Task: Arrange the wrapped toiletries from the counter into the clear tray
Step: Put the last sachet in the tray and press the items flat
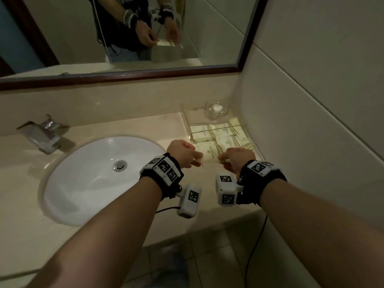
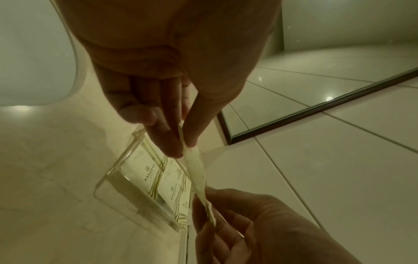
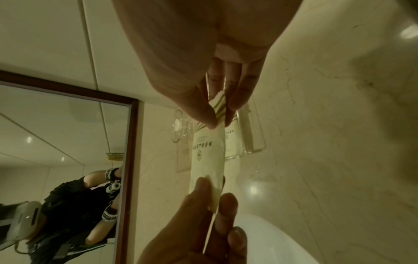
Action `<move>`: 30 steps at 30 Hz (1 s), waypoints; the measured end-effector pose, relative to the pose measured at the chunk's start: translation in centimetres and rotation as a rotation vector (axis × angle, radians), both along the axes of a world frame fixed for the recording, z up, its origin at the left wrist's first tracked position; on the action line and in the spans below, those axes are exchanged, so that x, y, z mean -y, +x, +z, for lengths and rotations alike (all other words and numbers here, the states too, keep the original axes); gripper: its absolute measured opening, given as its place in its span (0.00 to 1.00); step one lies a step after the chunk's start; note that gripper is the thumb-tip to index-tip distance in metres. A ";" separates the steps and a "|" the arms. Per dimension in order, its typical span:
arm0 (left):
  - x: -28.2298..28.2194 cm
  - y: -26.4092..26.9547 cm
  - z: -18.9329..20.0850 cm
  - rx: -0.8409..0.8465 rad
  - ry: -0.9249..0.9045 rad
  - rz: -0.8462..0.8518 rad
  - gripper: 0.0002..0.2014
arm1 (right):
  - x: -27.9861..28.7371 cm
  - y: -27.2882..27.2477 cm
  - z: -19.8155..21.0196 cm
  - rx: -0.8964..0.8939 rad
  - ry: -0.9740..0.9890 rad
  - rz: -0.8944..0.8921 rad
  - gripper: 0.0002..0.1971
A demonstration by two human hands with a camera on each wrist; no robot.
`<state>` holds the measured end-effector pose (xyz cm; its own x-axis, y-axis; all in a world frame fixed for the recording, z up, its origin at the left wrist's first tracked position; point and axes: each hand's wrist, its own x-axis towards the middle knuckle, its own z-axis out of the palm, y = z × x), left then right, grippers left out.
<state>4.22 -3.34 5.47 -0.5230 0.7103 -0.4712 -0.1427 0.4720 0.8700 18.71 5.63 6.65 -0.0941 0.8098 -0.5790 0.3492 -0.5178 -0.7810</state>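
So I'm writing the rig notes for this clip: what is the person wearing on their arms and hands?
Both forearms are bare, with no sleeves or gloves. The left hand and right hand each carry a black wrist strap topped with white blocks printed with black square code markers. A white boxy camera module with the same markers hangs off each strap. Thin black cables trail from them.

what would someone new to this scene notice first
Both hands meet in front of the tray: the left hand and the right hand each pinch one end of a cream wrapped packet stretched between them. Just behind it, a clear tray in the counter's right corner already holds similar packets, with a small glass dish at its far end.
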 end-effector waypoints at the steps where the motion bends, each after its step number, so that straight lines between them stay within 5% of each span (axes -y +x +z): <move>1: -0.5 0.0 -0.3 0.001 -0.013 -0.007 0.14 | -0.4 0.0 -0.3 0.016 0.014 0.019 0.11; 16: -10.2 -2.8 -7.2 0.062 -0.183 0.003 0.15 | -10.7 -3.7 -6.4 0.202 -0.070 0.110 0.13; 30: -14.0 -3.5 -9.1 -0.020 -0.278 -0.009 0.14 | -15.2 -5.5 -8.2 0.385 -0.034 0.208 0.13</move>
